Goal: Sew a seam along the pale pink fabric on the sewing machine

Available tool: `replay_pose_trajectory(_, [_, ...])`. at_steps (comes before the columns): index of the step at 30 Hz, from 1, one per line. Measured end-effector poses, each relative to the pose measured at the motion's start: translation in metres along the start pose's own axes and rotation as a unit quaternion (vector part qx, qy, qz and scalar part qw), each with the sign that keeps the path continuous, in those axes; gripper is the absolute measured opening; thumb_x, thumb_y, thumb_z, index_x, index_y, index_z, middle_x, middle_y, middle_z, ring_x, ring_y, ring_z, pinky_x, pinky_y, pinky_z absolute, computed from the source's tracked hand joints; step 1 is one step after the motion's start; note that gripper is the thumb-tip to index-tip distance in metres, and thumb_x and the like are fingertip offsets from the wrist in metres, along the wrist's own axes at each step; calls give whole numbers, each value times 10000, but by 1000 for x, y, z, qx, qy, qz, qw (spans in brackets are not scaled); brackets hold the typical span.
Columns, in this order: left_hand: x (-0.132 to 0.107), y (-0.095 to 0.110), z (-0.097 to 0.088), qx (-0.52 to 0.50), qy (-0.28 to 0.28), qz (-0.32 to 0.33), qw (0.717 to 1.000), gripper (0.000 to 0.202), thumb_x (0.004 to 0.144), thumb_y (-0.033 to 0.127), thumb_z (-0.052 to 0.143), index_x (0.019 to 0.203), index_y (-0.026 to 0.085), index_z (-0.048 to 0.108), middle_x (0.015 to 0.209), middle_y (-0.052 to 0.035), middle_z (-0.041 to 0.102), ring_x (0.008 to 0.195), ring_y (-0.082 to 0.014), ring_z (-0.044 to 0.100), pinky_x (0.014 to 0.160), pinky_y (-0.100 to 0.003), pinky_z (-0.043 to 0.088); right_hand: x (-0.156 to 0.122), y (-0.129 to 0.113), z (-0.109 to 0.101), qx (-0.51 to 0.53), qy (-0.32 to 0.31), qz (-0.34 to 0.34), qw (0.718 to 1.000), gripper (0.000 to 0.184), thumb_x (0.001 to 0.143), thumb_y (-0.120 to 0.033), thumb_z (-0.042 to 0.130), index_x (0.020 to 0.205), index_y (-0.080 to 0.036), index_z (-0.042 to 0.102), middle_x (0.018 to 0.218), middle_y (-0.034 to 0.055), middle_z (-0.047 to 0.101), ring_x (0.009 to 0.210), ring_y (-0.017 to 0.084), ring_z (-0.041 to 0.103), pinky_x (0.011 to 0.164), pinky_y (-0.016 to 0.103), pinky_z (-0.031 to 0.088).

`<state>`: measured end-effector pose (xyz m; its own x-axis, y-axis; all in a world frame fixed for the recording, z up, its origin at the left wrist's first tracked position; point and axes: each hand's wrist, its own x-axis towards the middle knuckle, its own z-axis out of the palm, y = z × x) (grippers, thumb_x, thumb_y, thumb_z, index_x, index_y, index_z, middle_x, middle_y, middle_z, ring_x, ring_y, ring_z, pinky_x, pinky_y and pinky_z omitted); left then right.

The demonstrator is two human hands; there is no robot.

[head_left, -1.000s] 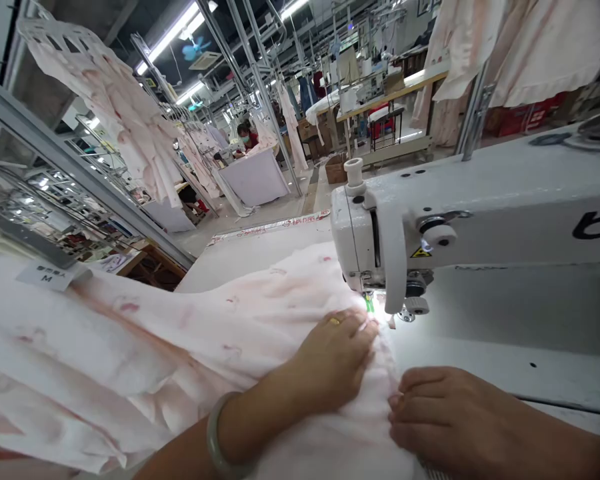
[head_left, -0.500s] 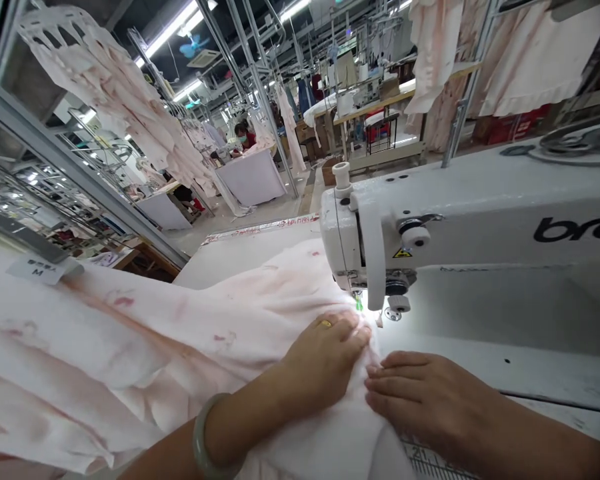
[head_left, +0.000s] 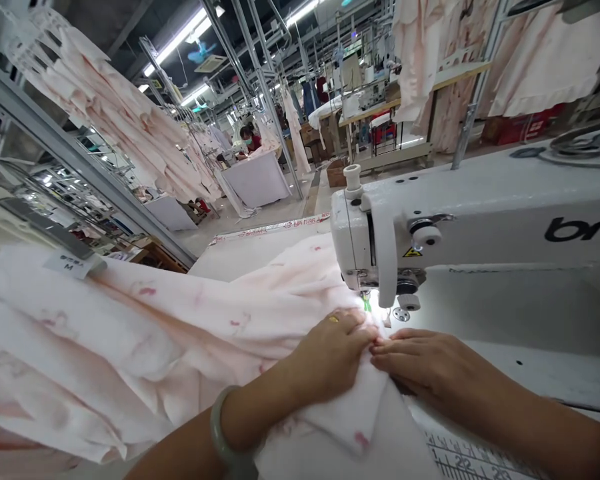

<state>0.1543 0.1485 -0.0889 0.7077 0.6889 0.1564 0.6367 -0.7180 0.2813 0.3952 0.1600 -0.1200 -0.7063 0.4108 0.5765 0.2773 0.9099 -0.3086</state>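
Note:
Pale pink printed fabric (head_left: 180, 333) lies bunched across the white sewing table, running under the head of a white sewing machine (head_left: 430, 227). My left hand (head_left: 330, 357), with a ring and a jade bangle on the wrist, lies flat on the fabric just in front of the lit needle (head_left: 367, 303). My right hand (head_left: 425, 367) rests on the fabric's edge beside it, fingertips touching the left hand's. Both hands press the cloth down close to the presser foot.
A size label marked M (head_left: 70, 265) sits on the fabric pile at the left. A ruler strip (head_left: 475, 460) runs along the table's near edge. Pink garments (head_left: 120, 127) hang from racks at the left and back. A person (head_left: 250, 139) works at a far table.
My right hand has slid forward along the fabric edge until it meets my left hand near the needle. The left hand has stayed by the presser foot. The view shifted slightly.

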Motion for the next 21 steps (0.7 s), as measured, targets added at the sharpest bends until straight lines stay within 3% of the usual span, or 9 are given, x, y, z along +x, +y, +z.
replay_pose_trajectory(4, [14, -27, 3, -11, 16, -26, 999, 314, 1035, 49, 528, 1306, 165, 635, 1305, -163, 776, 1278, -309, 726, 1136, -502, 620, 8, 6, -2, 2, 17, 17, 1000, 353, 1103, -49, 511, 849, -238, 667, 807, 1, 765, 769, 203, 781, 789, 313, 625])
replay_pose_trajectory(7, [21, -35, -6, -12, -2, -35, 999, 193, 1093, 110, 531, 1232, 196, 632, 1266, -138, 776, 1251, -298, 737, 1093, -474, 624, 11, 9, -3, -8, 14, 27, 1000, 375, 1141, -82, 481, 856, -237, 669, 816, 15, 767, 783, 221, 789, 751, 327, 621])
replay_pose_trajectory(11, [13, -19, -22, -9, -40, -17, 999, 192, 1188, 295, 494, 1247, 203, 652, 1307, -128, 773, 1282, -296, 715, 1178, -508, 556, 8, 13, -3, -14, 22, 12, 1000, 341, 1193, -154, 457, 1059, -242, 759, 1017, 47, 835, 972, 235, 826, 871, 356, 652])
replay_pose_trajectory(14, [-3, 2, -23, -23, -10, -33, 999, 357, 1122, 490, 637, 1315, 189, 651, 1351, -154, 745, 1272, -338, 685, 1148, -529, 549, 5, 17, -3, -52, 54, -5, 997, 297, 1222, -251, 445, 1214, -229, 741, 1132, 84, 834, 1088, 254, 810, 903, 389, 647])
replay_pose_trajectory(18, [-14, 16, -16, -64, 41, -101, 992, 137, 1088, 335, 575, 1041, 218, 628, 1133, -122, 732, 1088, -297, 672, 1000, -459, 558, 6, 19, -4, -87, 67, 8, 994, 202, 1163, -174, 468, 1084, -227, 647, 1013, 63, 775, 891, 252, 749, 838, 420, 593])
replay_pose_trajectory(21, [-10, 13, -11, -132, 71, -149, 977, 293, 1104, 297, 478, 815, 255, 452, 906, -64, 656, 928, -250, 622, 881, -394, 514, 11, 17, -5, -86, 48, -7, 995, 193, 1143, -124, 487, 1046, -227, 619, 953, 28, 729, 833, 218, 703, 798, 376, 555])
